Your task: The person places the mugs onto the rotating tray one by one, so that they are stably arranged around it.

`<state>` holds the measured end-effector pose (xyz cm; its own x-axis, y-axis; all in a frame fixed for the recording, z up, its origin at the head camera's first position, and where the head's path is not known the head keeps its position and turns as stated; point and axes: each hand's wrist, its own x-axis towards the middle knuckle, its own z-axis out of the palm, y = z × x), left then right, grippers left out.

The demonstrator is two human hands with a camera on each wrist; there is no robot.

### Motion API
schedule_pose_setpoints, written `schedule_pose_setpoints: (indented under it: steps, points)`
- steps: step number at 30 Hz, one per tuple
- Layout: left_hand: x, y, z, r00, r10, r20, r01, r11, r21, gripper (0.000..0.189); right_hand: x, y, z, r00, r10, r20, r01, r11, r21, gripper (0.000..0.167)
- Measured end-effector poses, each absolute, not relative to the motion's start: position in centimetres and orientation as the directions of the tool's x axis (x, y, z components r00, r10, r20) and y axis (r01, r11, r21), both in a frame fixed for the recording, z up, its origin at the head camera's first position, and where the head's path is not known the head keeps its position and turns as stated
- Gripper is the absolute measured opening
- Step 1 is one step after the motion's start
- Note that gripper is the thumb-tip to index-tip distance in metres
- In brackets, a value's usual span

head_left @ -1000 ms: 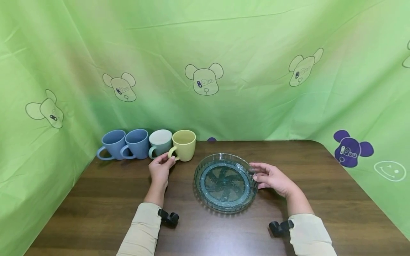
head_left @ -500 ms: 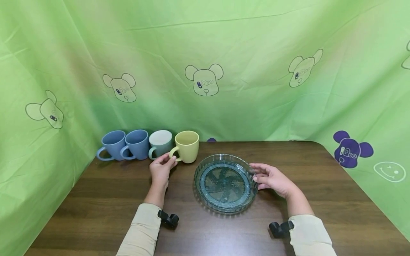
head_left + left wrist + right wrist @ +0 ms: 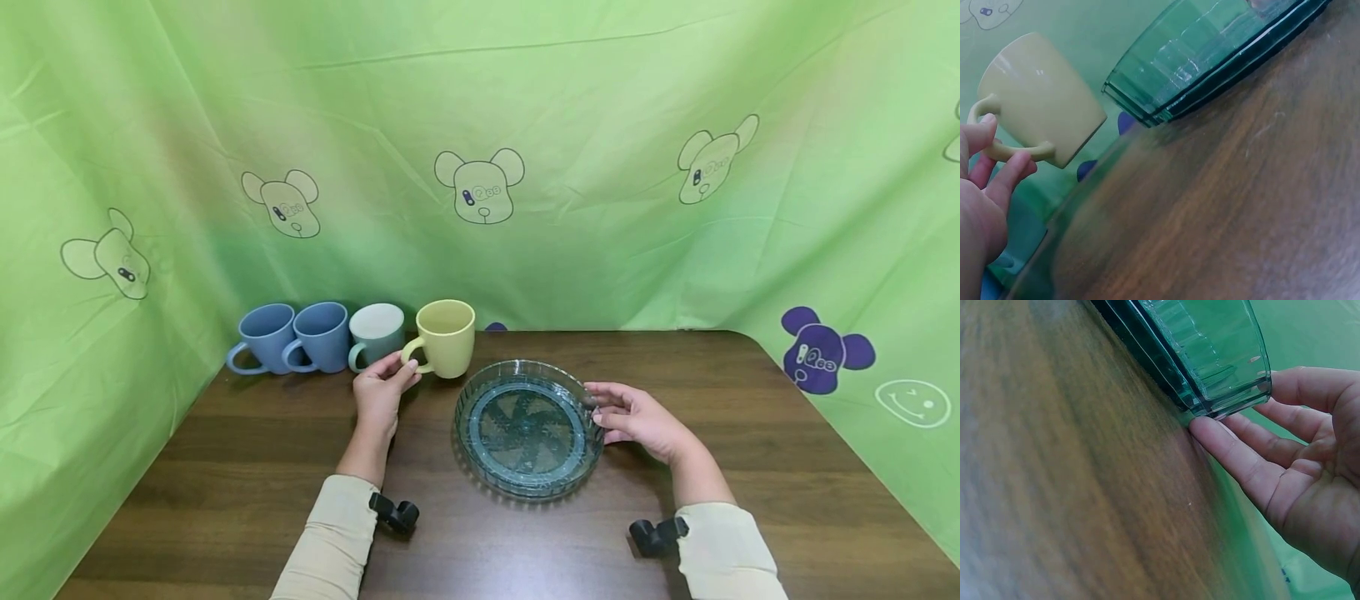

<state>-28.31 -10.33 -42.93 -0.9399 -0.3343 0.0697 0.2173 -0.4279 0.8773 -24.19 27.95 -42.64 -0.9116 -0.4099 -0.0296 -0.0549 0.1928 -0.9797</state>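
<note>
My left hand [image 3: 377, 395] pinches the handle of a yellow mug [image 3: 452, 343] between thumb and fingers. In the left wrist view the yellow mug [image 3: 1041, 94] hangs upright, its base above the tabletop. A round, clear greenish glass dish [image 3: 528, 487] with ribbed walls sits just right of and nearer than the mug. At the dish's right side, my right hand [image 3: 637, 421] rests thumb and fingertips against the outer wall. The right wrist view shows the thumb low by the base of the glass dish [image 3: 1222, 362] and the index finger at its side.
Left of the yellow mug stand two blue mugs [image 3: 267, 337] and a green mug [image 3: 378, 350] with a white top, in a row along the back edge. A green printed curtain [image 3: 570, 250] encloses the brown wooden table [image 3: 465, 558] behind and at both sides.
The left hand has shifted the yellow mug right, away from the green mug, and raised it slightly. The glass dish and right hand have stayed in place.
</note>
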Motion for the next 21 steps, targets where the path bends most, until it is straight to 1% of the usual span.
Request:
schedule_pose_setpoints:
  steps: [6, 21]
  points:
    - [-28.1, -10.1, -42.5, -0.947, -0.309, 0.089, 0.218, -0.412, 0.885, 0.032, -24.2, 27.9, -42.6, -0.912, -0.410, -0.031, -0.054, 0.194, -0.980, 0.060]
    - [-27.7, -8.9, -41.7, -0.954, -0.263, 0.140, 0.247, -0.432, 0.868, 0.028, -24.1, 27.9, -42.5, -0.912, -0.408, -0.031, -0.054, 0.194, -0.979, 0.061]
